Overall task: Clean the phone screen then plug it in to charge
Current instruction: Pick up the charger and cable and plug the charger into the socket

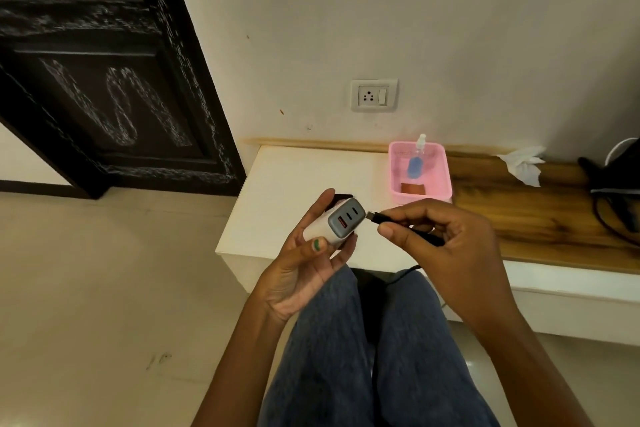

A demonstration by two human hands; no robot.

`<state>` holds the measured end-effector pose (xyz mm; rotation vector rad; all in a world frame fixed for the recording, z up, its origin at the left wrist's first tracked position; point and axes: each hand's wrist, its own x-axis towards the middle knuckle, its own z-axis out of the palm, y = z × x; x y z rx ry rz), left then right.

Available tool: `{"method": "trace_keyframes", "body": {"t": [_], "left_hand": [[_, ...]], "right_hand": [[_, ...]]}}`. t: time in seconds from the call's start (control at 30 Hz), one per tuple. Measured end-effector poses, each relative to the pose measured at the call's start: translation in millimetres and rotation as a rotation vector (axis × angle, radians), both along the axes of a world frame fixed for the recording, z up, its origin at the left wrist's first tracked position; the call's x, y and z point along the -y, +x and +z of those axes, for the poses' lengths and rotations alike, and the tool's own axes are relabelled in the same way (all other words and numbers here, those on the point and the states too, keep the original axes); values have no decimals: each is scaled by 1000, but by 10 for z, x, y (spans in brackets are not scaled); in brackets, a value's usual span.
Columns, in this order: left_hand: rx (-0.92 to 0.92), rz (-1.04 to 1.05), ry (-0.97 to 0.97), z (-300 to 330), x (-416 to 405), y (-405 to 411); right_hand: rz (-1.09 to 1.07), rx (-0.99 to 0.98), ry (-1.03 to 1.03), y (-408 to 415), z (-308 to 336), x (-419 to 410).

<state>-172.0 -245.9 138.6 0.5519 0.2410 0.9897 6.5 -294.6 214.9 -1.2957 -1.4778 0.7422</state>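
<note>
Head view: left hand [304, 253] cradles a white multi-port charger [337, 222] above the bench's [294, 177] near left corner, fingers curled round it, grey port face turned up and right. Right hand [446, 239] pinches a black cable plug [384, 217], long axis pointing left at the ports, tip just short of them. Pink basket [446, 170] with spray bottle [415, 159] stands near the bench's back edge, below the wall socket [374, 95].

Left hand [304, 253] holds white charger [334, 224], ports up; right hand [440, 239] pinches black cable plug [379, 217] just beside it, w/ pink basket [446, 180] behind.
</note>
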Motion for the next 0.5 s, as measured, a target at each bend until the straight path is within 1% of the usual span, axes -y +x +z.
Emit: {"method": "trace_keyframes", "body": {"t": [0.3, 0.5], "left_hand": [[-37, 9, -20, -40, -52, -10], [-29, 15, -43, -13, -54, 11]], "right_hand": [[-23, 146, -6, -126, -36, -25], [-67, 372, 55, -149, -26, -26]]}}
